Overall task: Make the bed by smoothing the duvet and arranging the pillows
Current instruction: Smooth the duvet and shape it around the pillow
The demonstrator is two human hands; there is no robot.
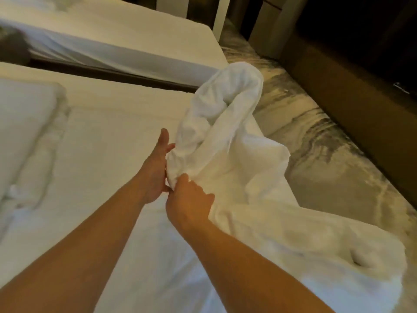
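Bunched white fabric duvet [225,132]: long axis rises from hands toward far right corner of white mattress [101,136]. Left hand [155,172] half-curled round bunch; right hand [189,204] clenched on fold.

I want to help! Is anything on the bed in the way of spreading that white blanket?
Nothing visible is. The left hand and right hand grip the bunched duvet, and the mattress beside it looks clear. Only a pillow sits at the far left.

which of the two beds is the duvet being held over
The near bed: left hand and right hand grip the bunched duvet over it; the far bed lies beyond the gap.
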